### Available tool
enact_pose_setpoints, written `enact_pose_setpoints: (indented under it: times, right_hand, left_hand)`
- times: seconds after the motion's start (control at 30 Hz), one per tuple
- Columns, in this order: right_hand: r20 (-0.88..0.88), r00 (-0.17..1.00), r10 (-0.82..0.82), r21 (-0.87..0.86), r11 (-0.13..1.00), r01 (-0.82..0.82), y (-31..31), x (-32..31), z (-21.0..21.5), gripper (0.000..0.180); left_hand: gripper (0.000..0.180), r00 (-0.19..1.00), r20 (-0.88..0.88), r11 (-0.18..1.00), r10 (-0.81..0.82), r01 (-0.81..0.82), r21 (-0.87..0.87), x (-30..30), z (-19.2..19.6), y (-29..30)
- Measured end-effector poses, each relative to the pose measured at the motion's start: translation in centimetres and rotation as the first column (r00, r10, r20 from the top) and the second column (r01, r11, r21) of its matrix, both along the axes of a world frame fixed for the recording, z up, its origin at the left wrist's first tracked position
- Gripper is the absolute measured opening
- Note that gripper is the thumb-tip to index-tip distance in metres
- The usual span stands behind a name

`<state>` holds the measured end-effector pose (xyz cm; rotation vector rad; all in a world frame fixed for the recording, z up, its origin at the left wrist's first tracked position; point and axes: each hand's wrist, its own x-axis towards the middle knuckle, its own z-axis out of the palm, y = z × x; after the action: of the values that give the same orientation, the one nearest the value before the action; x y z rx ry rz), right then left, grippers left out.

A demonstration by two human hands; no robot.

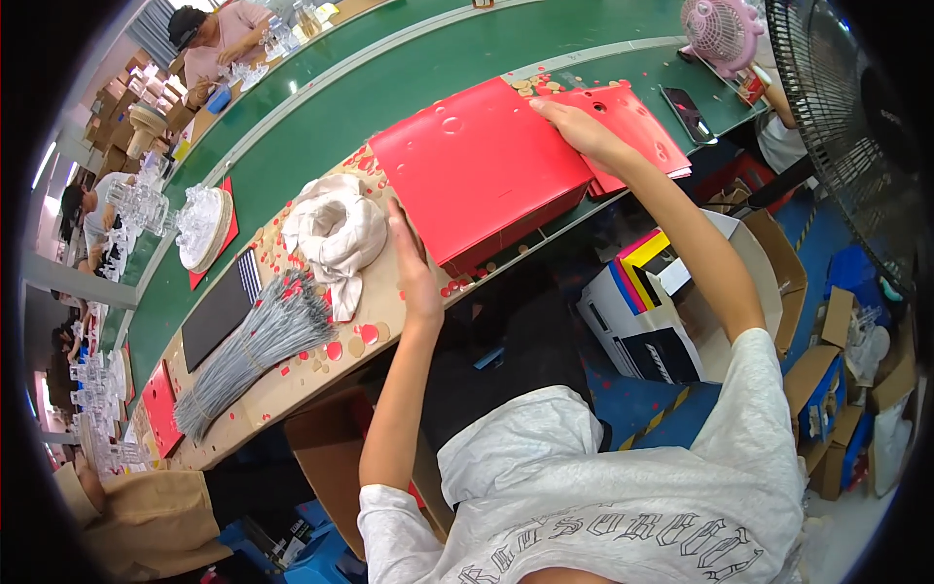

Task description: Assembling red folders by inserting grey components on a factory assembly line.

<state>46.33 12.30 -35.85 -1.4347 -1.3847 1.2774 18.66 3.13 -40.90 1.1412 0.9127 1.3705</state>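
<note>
L hand (pixel 416 275) spread vs. L side of red stack (pixel 477 170); R hand (pixel 587 134) at R edge, can't tell if pinching.

red stack (pixel 477 175), green table (pixel 292 161), cream cloth (pixel 313 219), silvery-grey wires (pixel 258 341), black pad (pixel 216 316), pink fan (pixel 718 31), pale grey shirt (pixel 603 477) with dark lettering (pixel 637 529).

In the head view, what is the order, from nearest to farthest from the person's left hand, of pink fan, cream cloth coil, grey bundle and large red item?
From the left hand:
1. Large red item: right beside it, to the right.
2. Cream cloth coil: close, on the left.
3. Grey bundle: farther left.
4. Pink fan: far upper right.
</note>
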Motion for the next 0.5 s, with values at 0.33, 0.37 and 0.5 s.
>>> enact_pose_setpoints:
  times: [0.33,0.37,0.5]
  right_hand:
    - [0.147,0.987,-0.067,0.047,0.997,0.060,-1.2,-0.8,-0.1,0.059]
    - [0.167,0.984,-0.069,0.057,0.997,0.060,-1.2,-0.7,-0.1,0.060]
    - [0.186,0.980,-0.073,0.043,0.997,0.066,-1.2,-0.8,0.0,0.062]
  left_hand:
    - [0.070,0.999,-0.024,0.990,0.041,-0.038,0.135,1.6,-1.2,-0.8]
    - [0.070,0.999,-0.020,0.990,0.040,-0.037,0.134,1.7,-1.1,-0.8]
    - [0.067,0.992,-0.097,0.981,0.080,-0.062,0.181,1.8,-1.0,-0.8]
